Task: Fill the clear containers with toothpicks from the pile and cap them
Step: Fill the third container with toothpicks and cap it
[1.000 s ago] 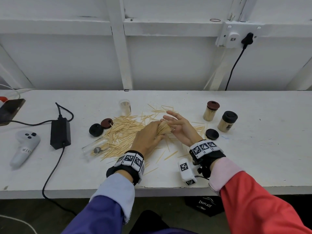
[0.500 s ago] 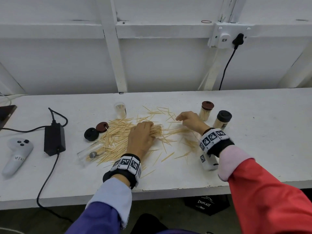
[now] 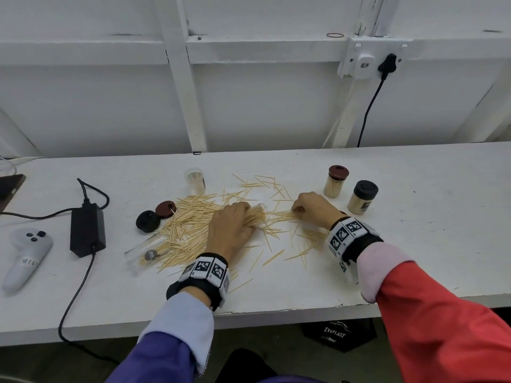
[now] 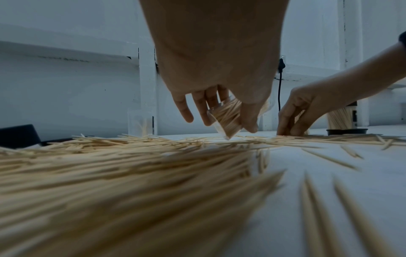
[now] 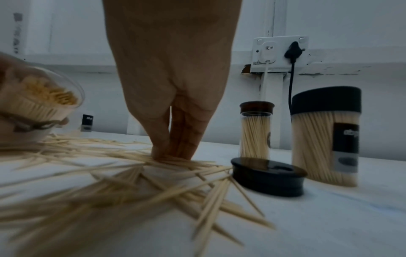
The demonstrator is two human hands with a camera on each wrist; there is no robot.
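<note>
From above, the left hand [image 3: 231, 230] curls round a clear container [image 3: 255, 217] tipped on its side, mouth toward the right and already packed with toothpicks. The right hand [image 3: 312, 208] is down on the scattered toothpicks [image 3: 279, 217] just beside that mouth, fingertips bunched as if gathering a few. The main pile [image 3: 188, 230] lies to the left; two capped containers [image 3: 336, 185] stand to the right, another clear one [image 3: 195, 181] behind the pile. This looks like the filling step, nearly done for this container; next, I'd guess, comes lifting a pinch into the mouth without spilling.

The left wrist view shows what the head view hides: the container [image 4: 226, 120] is tilted, its base corner touching the table, held between fingers [image 4: 201, 107] and thumb.

The right wrist view shows the fingertips [image 5: 173, 149] pressed together onto the sticks, and a loose black cap [image 5: 268, 175] lying just beside them, ready for capping.
</note>
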